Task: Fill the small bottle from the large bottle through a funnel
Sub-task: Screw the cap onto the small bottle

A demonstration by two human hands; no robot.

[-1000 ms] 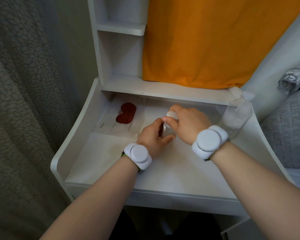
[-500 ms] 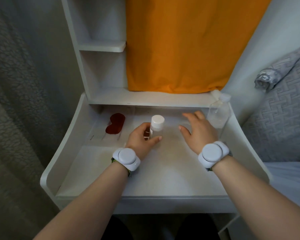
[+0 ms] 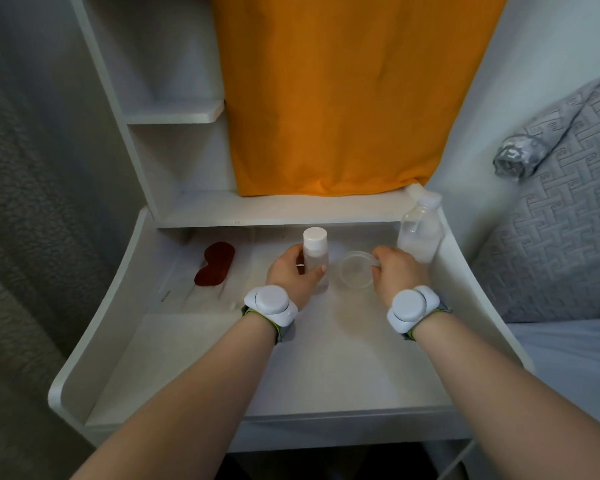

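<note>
While the white bench (image 3: 326, 358) carries everything, the capped large bottle (image 3: 419, 230) waits far right; the left hand (image 3: 291, 271) wraps the still-capped small bottle (image 3: 315, 258), and right fingers (image 3: 378, 259) pinch the clear funnel (image 3: 355, 270) rim. Uncap first, then seat the funnel squarely.

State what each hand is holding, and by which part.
Left hand grips the small bottle around its body, below the cap. Right hand pinches the clear funnel by its rim.

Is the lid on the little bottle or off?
On. The small bottle stands upright in the left hand, and its white cap sits on top.
</note>
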